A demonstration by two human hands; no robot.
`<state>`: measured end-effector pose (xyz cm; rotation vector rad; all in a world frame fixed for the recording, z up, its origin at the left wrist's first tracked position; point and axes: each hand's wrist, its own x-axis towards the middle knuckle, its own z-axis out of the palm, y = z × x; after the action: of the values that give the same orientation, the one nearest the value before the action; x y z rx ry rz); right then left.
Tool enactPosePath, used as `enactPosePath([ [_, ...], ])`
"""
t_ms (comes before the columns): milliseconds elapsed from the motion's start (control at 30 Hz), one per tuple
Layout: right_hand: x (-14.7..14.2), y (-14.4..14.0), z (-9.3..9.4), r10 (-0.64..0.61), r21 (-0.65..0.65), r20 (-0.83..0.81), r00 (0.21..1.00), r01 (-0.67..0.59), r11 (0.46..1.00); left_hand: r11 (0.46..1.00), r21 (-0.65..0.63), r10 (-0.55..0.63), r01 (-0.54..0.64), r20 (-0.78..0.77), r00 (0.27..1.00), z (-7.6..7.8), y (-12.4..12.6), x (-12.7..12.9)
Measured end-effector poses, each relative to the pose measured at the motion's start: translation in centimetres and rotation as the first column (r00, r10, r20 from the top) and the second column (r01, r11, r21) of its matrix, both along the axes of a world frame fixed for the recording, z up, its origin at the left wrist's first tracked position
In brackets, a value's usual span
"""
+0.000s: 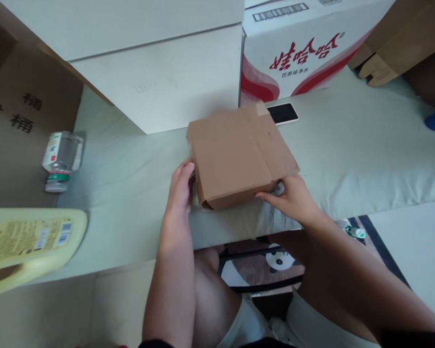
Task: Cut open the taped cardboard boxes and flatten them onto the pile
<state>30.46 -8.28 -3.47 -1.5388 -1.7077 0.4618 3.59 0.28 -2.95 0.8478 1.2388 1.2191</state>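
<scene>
A small brown cardboard box sits in front of me on the light green cloth, a flat flap along its right side. My left hand is closed against the box's left side, with its fingertips partly hidden behind the edge. At the near right corner my right hand grips the box, thumb along the front face and fingers under the flap. Just behind the box lies a phone with a dark screen, partly covered by the box's far corner.
Large white boxes and a red-and-white water carton stand behind. Left are a clear bottle with a green cap band, a yellow jug and a big brown carton. Open cardboard is far right.
</scene>
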Motion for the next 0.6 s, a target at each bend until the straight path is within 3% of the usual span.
enactPosePath([
  [100,0.0,0.2,0.6,-0.119,0.008,0.062,0.991,0.119,0.993,0.983,0.041,0.175,-0.177,0.053,0.983,0.0,0.4,-0.6],
  [167,-0.1,0.1,1.1,-0.121,-0.058,0.055,0.991,0.124,0.991,0.96,0.119,0.24,-0.254,0.12,0.963,0.7,0.3,-1.2],
  [233,-0.3,0.0,1.3,-0.09,-0.154,-0.037,0.995,0.083,0.985,0.953,0.196,0.191,-0.231,0.201,0.961,1.8,-0.3,-1.6],
  [300,-0.6,-0.1,1.2,-0.074,-0.223,-0.242,0.967,0.019,0.975,0.971,0.21,0.06,-0.113,0.243,0.968,2.8,-1.0,-1.5],
  [400,-0.9,0.2,0.5,-0.161,-0.271,-0.605,0.78,-0.011,0.962,0.994,0.096,-0.076,0.053,0.249,0.966,3.4,-1.9,-1.0],
  [467,-1.0,0.5,0.1,-0.264,-0.327,-0.724,0.638,0.019,0.945,0.999,0.033,-0.044,0.038,0.22,0.975,2.9,-2.0,-0.8],
  [533,-0.9,0.8,-0.1,-0.319,-0.362,-0.753,0.575,0.044,0.931,1.0,0.0,0.02,-0.02,0.152,0.988,2.1,-1.9,-1.1],
  [600,-0.7,0.9,0.0,-0.311,-0.347,-0.759,0.572,0.048,0.937,0.998,-0.029,0.055,-0.053,0.095,0.994,1.4,-1.8,-2.0],
])
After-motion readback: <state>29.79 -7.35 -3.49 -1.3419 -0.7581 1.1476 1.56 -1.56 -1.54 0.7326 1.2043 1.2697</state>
